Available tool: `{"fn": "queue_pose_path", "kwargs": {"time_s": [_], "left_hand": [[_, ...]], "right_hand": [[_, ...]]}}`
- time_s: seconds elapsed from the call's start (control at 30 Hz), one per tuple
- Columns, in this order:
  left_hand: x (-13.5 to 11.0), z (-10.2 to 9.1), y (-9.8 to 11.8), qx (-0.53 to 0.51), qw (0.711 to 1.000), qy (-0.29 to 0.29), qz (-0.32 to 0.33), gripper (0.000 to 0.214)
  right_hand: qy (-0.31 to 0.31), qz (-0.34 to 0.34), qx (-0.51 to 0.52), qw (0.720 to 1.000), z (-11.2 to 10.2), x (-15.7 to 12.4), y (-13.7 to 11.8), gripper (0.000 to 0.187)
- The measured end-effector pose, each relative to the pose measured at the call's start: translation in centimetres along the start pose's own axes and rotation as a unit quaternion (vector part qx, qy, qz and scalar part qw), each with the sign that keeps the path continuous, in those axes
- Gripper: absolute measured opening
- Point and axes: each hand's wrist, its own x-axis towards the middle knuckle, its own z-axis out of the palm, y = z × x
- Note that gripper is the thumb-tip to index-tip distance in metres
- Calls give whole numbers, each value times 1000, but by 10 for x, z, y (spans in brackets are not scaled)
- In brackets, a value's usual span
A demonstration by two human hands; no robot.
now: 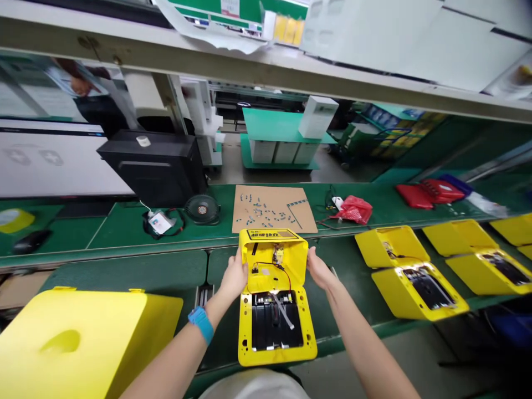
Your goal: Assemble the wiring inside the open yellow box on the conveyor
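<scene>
A yellow housing (272, 260) is held open on a green bench (124, 271), its upper half raised and its lower half, with a black battery tray (276, 327), lying towards the person. Red and black wires are seen inside the upper half. The upper half is gripped from both sides: the left hand (233, 275) is placed against its left wall and the right hand (321, 270) against its right wall. The fingers (240, 266) of each hand are pressed together; any pinch is hidden by the housing, so it cannot be told. A blue strap (201, 324) is worn on the left wrist. A yellow cover (70, 343) is seen at lower left. Further yellow housings (409, 271) are set to the right. Cardboard (274, 209) scattered with small parts is laid beyond.
</scene>
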Motion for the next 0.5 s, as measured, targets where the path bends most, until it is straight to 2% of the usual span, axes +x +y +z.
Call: {"fn": "queue_pose_path", "kwargs": {"time_s": [0.13,0.27,0.4,0.5], "left_hand": [[22,1,2,45,999,-8,-27,57],[45,1,-3,72,996,-41,-36,47],[59,4,-17,81,994,-63,-45,42],[61,8,-28,72,994,-65,-53,43]], "right_hand": [[-6,-7,-35,999,-1,0,0,65],[-7,15,-44,999,-6,2,10,66],[-23,38,-27,999,-22,10,31,70],[-29,60,-47,997,-40,27,44,73]]}}
